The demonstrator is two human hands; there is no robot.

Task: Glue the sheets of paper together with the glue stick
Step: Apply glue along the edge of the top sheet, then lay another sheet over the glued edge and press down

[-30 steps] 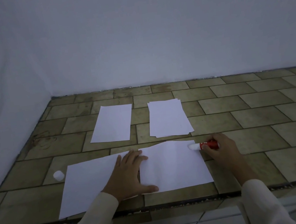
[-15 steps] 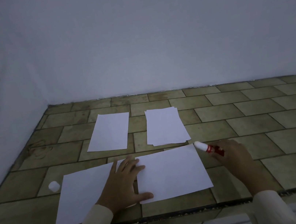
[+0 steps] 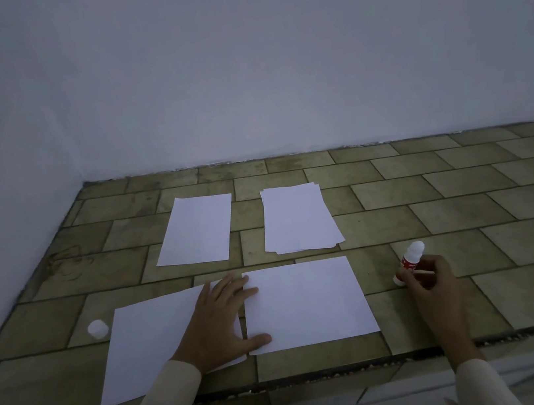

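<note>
My left hand (image 3: pixel 222 327): flat, pressing left sheet (image 3: pixel 151 341) to right sheet (image 3: pixel 308 303) (bonding, I judge). My right hand (image 3: pixel 434 285), lower right: grasping the glue stick (image 3: pixel 409 262) off-paper.

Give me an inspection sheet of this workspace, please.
Surface: tiled ledge, dimly lit.
Job's things: left sheet and right sheet side by side up front; far sheet and stack behind; glue stick, uncapped, right of them; cap at left.
Clutter: nothing seen.
Hands: left hand flat across both front sheets; right hand grips the glue stick.
Cables: nothing seen.
Surroundings: plain white walls.
</note>
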